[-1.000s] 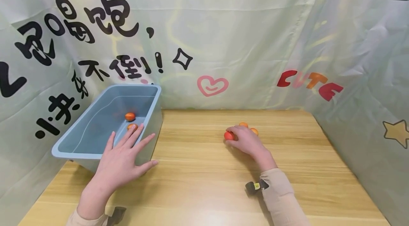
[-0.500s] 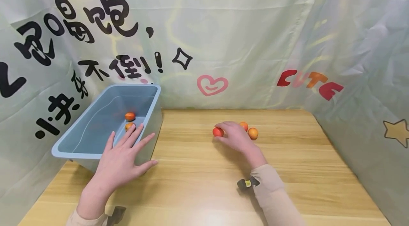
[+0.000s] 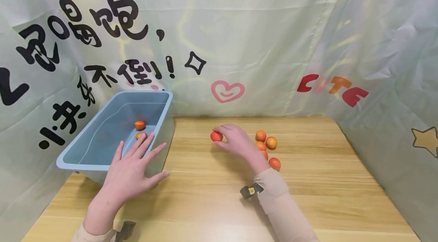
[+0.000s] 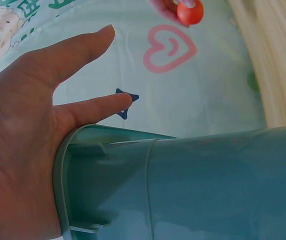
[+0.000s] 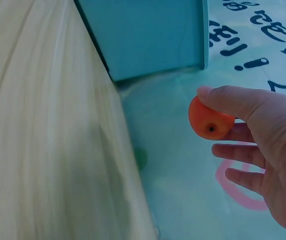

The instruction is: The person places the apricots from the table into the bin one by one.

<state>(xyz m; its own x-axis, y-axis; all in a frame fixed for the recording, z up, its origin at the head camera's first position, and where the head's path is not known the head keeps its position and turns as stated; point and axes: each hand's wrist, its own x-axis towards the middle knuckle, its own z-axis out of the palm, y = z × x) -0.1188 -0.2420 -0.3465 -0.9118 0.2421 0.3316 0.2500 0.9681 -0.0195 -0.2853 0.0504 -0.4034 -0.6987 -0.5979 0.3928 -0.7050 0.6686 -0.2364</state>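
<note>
Between thumb and fingers, my right hand (image 3: 237,143) pinches a small round orange-red fruit (image 3: 216,136) above the table. A small dark spot marks one end of this fruit (image 5: 210,120) in the right wrist view. My left hand (image 3: 126,177) lies over the near right rim of a blue plastic bin (image 3: 85,167), fingers straight and spread. Inside the bin, one orange fruit (image 3: 139,124) rests on the floor, and another (image 3: 140,135) is partly covered by the left fingertips. Several similar fruits (image 3: 271,142) lie on the table around the right wrist, one partly hidden behind it.
The wooden table (image 3: 205,204) ends at a pale printed cloth (image 3: 267,44) that hangs behind it and at both sides. The bin stands at the table's left, against the cloth. A small dark camera (image 3: 249,191) is strapped to the right wrist.
My right hand has carried the fruit leftward and slightly back, toward the bin, uncovering several fruits on the table. The left hand has stayed on the bin.
</note>
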